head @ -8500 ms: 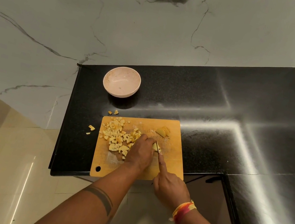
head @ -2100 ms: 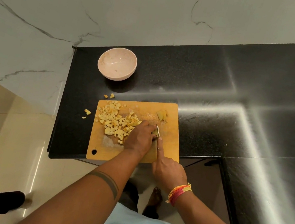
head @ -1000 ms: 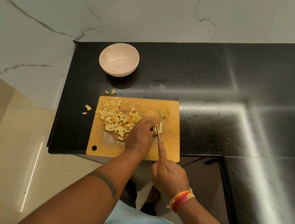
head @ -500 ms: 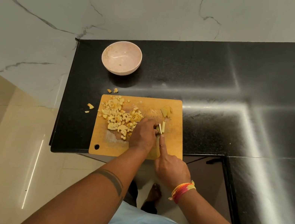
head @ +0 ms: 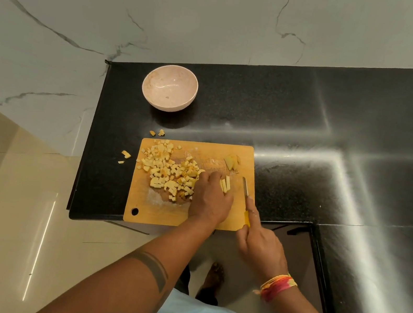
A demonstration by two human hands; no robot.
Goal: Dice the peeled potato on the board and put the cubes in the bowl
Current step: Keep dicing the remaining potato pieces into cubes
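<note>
An orange cutting board (head: 160, 210) lies at the front edge of the black counter. A heap of potato cubes (head: 169, 172) covers its left half. My left hand (head: 210, 198) rests on the board with curled fingers against a few potato strips (head: 226, 183). My right hand (head: 260, 244) grips a small yellow-handled knife (head: 245, 188), index finger along its back, the blade lying just right of the strips. A small uncut potato piece (head: 231, 161) sits near the board's far right corner. The pink bowl (head: 169, 87) stands behind the board with nothing in it.
A few stray cubes lie on the counter (head: 317, 115) behind the board (head: 156, 133) and to its left (head: 125, 154). The counter's left edge drops to a tiled floor. A marble wall runs behind; the counter continues to the right in an L-shape.
The knife has moved right, away from the strips, which now lie uncovered beside my left hand's fingers. My left hand stays on the board.
</note>
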